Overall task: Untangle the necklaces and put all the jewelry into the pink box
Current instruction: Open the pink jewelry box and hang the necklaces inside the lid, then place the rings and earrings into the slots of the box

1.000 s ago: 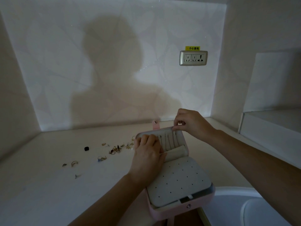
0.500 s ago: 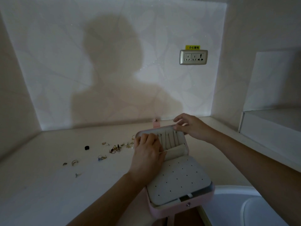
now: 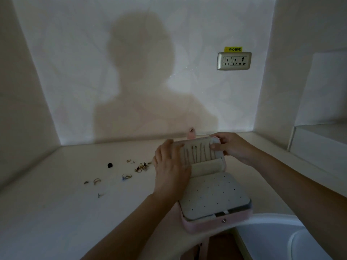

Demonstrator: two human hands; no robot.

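The pink box point(image 3: 216, 225) lies open near the table's front edge, its cream lid point(image 3: 201, 152) standing up with several thin necklaces point(image 3: 199, 152) hanging in it. A perforated cream panel point(image 3: 212, 197) covers the base. My left hand point(image 3: 170, 169) rests against the lid's left side, fingers laid over its top edge. My right hand point(image 3: 231, 147) grips the lid's top right corner, thumb on the inner face. Loose rings and earrings point(image 3: 140, 167) lie scattered on the table to the left of the box.
A small black item point(image 3: 110, 165) and more rings point(image 3: 96, 181) lie further left on the cream table point(image 3: 56, 212). A wall socket point(image 3: 234, 61) sits on the back wall. A white ledge point(image 3: 319, 145) stands at right, a white rounded basin point(image 3: 277, 239) at bottom right.
My right hand has come down from the lid's top edge to grip its right corner. My left hand has slid up along the lid's left side.
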